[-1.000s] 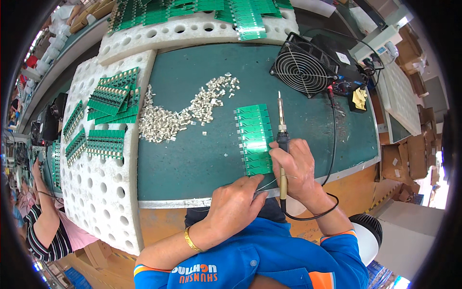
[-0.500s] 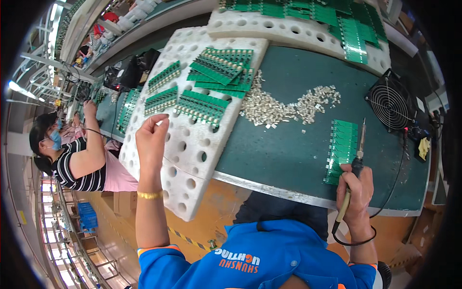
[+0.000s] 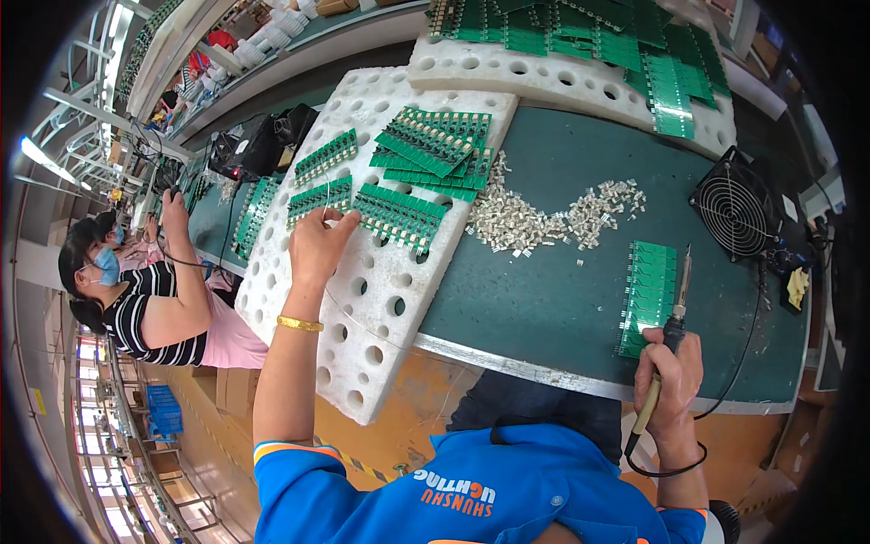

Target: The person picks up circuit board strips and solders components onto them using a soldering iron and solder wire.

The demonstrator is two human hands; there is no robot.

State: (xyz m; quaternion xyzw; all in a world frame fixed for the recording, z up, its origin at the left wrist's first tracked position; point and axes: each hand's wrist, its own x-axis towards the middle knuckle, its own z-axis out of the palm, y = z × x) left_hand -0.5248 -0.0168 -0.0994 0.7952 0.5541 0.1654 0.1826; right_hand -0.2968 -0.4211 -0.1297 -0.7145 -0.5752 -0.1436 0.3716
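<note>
My left hand [image 3: 319, 247] is over the white foam board [image 3: 362, 363], its fingers pinched on a thin solder wire [image 3: 343, 306] that trails down past the wrist. Its fingertips are beside two green circuit board panels, one at the left [image 3: 319, 198] and one at the right [image 3: 399, 216]; I cannot tell whether they touch. In my right hand [image 3: 671, 376] is a soldering iron [image 3: 672, 337], its tip pointing away from me. The right thumb and fingers are at the near edge of a green circuit board panel [image 3: 650, 290] lying on the table.
Small white connectors [image 3: 517, 218] lie loose on the green table [image 3: 544, 308]. A stack of panels [image 3: 435, 150] rests on the foam. Farther back, a second foam board [image 3: 494, 68] carries more boards. A black fan [image 3: 732, 201] stands at the right. A co-worker [image 3: 154, 304] works at the left.
My left hand has moved right and forward to the panels on the foam, still pinching the wire. The right hand with the soldering iron stays nearly in place. The whole view has shifted slightly.
</note>
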